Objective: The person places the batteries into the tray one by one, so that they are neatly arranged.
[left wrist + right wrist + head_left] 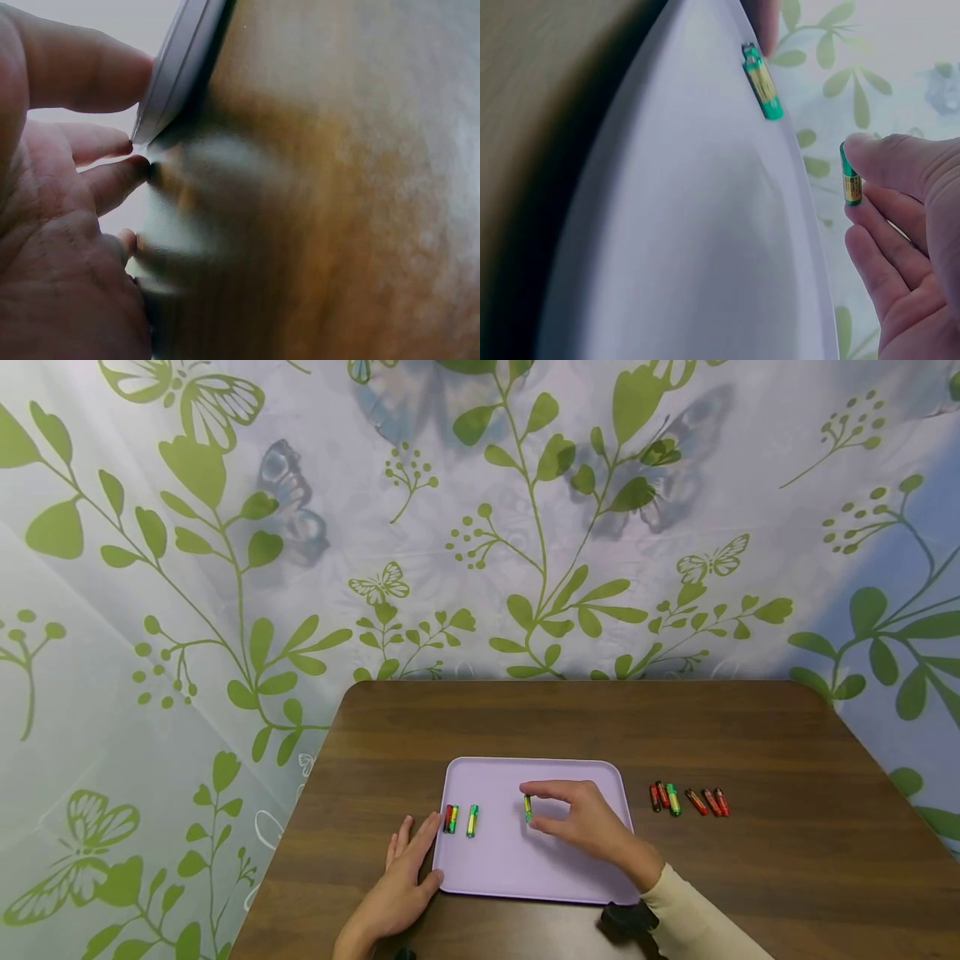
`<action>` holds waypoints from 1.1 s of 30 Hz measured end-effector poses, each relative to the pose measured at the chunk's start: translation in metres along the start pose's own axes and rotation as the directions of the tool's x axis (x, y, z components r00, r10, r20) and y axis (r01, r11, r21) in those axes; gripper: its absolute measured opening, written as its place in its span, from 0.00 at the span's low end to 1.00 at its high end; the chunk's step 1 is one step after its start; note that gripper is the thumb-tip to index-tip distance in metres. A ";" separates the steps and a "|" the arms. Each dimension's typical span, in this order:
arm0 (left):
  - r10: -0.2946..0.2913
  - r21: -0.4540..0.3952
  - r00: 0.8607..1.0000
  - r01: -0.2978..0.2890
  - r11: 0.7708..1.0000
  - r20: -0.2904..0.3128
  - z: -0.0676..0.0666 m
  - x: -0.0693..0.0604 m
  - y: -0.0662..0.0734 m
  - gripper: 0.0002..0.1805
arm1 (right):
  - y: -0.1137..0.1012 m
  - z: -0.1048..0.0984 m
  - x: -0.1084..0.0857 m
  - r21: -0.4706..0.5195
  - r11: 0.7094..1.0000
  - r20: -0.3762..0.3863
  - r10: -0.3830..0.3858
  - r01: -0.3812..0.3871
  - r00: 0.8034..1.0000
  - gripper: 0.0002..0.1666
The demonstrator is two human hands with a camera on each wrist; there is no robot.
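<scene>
Between thumb and fingertip, my right hand (pixel 581 818) pinches a green-and-yellow battery (pixel 527 808) at its ends, upright above the middle of the lilac tray (pixel 510 868). The same battery (pixel 851 174) shows clearly in the right wrist view. On the tray's left side lie a red battery (pixel 447 818) and a green battery (pixel 453 819) side by side. Another green-and-yellow battery (pixel 472 821) lies a little to their right. My left hand (pixel 401 885) rests at the tray's left edge, fingers extended. Its thumb (pixel 90 67) touches the rim in the left wrist view.
Right of the tray, on the brown wooden table (pixel 787 760), lies a row of several red batteries (pixel 710 802) with one green battery (pixel 672 799) among them. A dark object (pixel 628 920) sits under my right wrist. A patterned curtain (pixel 450 527) hangs behind the table.
</scene>
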State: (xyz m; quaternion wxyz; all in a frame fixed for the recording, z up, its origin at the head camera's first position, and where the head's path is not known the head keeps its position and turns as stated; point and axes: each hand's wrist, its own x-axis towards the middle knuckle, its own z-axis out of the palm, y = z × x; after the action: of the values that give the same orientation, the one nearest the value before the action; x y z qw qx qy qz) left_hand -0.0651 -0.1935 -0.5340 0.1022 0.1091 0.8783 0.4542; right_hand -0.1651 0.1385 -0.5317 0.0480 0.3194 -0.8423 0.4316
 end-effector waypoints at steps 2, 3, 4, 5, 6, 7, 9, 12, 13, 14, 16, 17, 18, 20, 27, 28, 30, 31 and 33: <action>-0.001 -0.001 1.000 0.001 1.000 0.001 0.000 0.000 0.000 0.45 | -0.002 0.005 0.003 0.015 1.000 0.007 0.012 -0.012 1.000 0.29; -0.001 -0.001 1.000 0.001 1.000 0.001 0.000 0.000 -0.001 0.45 | -0.003 0.008 0.004 0.021 1.000 0.009 0.012 -0.013 1.000 0.29; -0.002 -0.001 1.000 0.002 1.000 0.001 0.000 0.000 -0.001 0.45 | -0.005 0.011 0.005 0.030 0.999 0.010 0.013 -0.014 1.000 0.29; -0.001 0.000 1.000 0.001 1.000 0.000 0.000 0.000 -0.001 0.45 | -0.006 0.013 0.006 0.038 0.999 0.012 0.013 -0.014 1.000 0.29; 0.000 0.001 1.000 0.000 1.000 -0.002 0.000 0.000 -0.001 0.45 | -0.007 0.016 0.007 0.048 0.999 0.015 0.014 -0.015 1.000 0.29; 0.001 0.001 1.000 -0.001 1.000 -0.004 0.000 0.000 -0.001 0.45 | -0.008 0.018 0.008 0.057 0.998 0.018 0.013 -0.014 1.000 0.29; 0.004 0.004 1.000 -0.004 1.000 -0.008 0.001 0.000 -0.001 0.45 | -0.010 0.024 0.010 0.071 0.997 0.022 0.003 -0.004 1.000 0.29; 0.010 0.006 1.000 -0.010 1.000 -0.014 0.001 0.001 -0.002 0.45 | -0.012 0.031 0.013 0.091 0.996 0.037 -0.002 -0.001 0.999 0.29; 0.012 0.006 1.000 -0.012 1.000 -0.015 0.001 0.001 -0.002 0.45 | -0.012 0.033 0.014 0.093 0.996 0.042 -0.004 0.000 0.999 0.29; 0.013 0.006 1.000 -0.013 1.000 -0.016 0.001 0.001 -0.002 0.45 | -0.012 0.036 0.015 0.096 0.995 0.046 -0.004 0.000 0.999 0.28; 0.013 0.005 1.000 -0.013 1.000 -0.018 0.002 0.001 -0.003 0.45 | -0.014 0.040 0.017 0.107 0.994 0.057 -0.001 -0.005 0.998 0.28; 0.012 0.006 1.000 -0.012 1.000 -0.019 0.002 0.001 -0.003 0.45 | -0.014 0.042 0.017 0.108 0.994 0.062 0.001 -0.007 0.998 0.28; 0.010 0.007 1.000 -0.010 1.000 -0.019 0.002 0.001 -0.003 0.45 | -0.014 0.045 0.018 0.107 0.994 0.067 0.000 -0.007 0.998 0.28; 0.009 0.006 1.000 -0.009 1.000 -0.020 0.002 0.001 -0.004 0.45 | -0.015 0.048 0.020 0.107 0.994 0.075 0.002 -0.010 0.997 0.28; 0.017 0.001 1.000 -0.017 1.000 -0.017 0.002 0.000 -0.005 0.45 | -0.022 0.059 0.025 0.094 0.995 0.098 0.014 -0.023 0.995 0.29; 0.018 0.000 1.000 -0.018 1.000 -0.017 0.002 0.000 -0.005 0.45 | -0.023 0.060 0.025 0.081 0.997 0.101 0.009 -0.018 0.995 0.29; 0.021 0.001 1.000 -0.021 1.000 -0.018 0.002 0.000 -0.005 0.45 | -0.025 0.063 0.027 0.058 0.998 0.110 0.010 -0.016 0.994 0.29; 0.022 -0.001 1.000 -0.022 1.000 -0.018 0.002 0.001 -0.005 0.45 | -0.026 0.065 0.028 0.047 0.999 0.111 0.009 -0.014 0.994 0.29; 0.024 -0.003 1.000 -0.024 1.000 -0.019 0.002 0.000 -0.004 0.45 | -0.027 0.067 0.028 0.025 1.000 0.108 0.009 -0.012 0.994 0.29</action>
State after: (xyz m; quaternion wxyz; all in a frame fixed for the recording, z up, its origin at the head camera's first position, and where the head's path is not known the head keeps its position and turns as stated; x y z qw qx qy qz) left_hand -0.0654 -0.1942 -0.5387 0.0885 0.1149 0.8770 0.4580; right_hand -0.1589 0.0618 -0.5447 -0.0038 0.3383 -0.8397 0.4247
